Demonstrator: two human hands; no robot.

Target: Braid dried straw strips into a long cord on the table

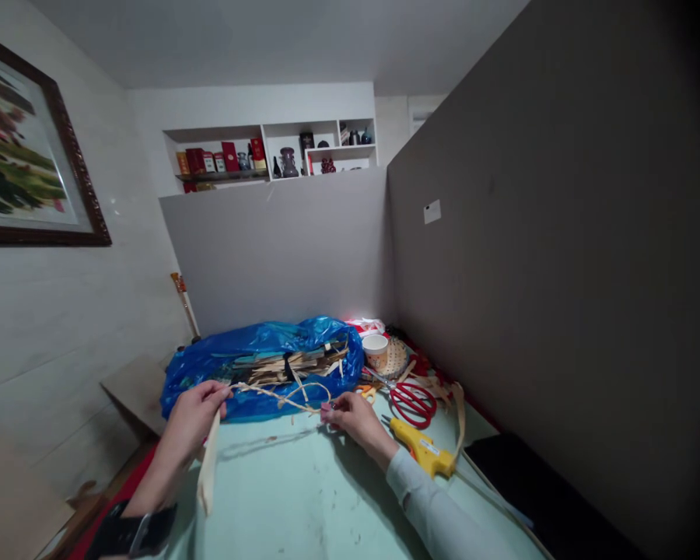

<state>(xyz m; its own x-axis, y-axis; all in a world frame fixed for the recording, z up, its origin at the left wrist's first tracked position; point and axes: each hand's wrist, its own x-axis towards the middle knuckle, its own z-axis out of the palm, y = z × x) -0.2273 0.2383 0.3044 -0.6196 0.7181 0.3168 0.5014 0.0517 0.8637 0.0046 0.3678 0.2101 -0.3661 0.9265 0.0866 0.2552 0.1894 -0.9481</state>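
My left hand (195, 412) is closed on one end of a thin twisted straw cord (271, 395). From under its fingers hangs a wide, pale flat strip (208, 474). The cord runs across to my right hand (358, 420), looping near that end. The right fingers pinch it together with a small pinkish piece (327, 412) whose kind I cannot make out. Both hands are above the pale green table (280, 482). Behind them lies a blue plastic bag (204, 365), open on a bundle of dry straw strips (292, 365).
Right of my right hand lie red-handled scissors (413, 404) and a yellow glue gun (423, 447) with its cord. Beyond are a paper cup (376, 351), a woven straw piece (397, 358) and loose strips (458, 412). Grey partitions (292, 249) border the table at the back and right.
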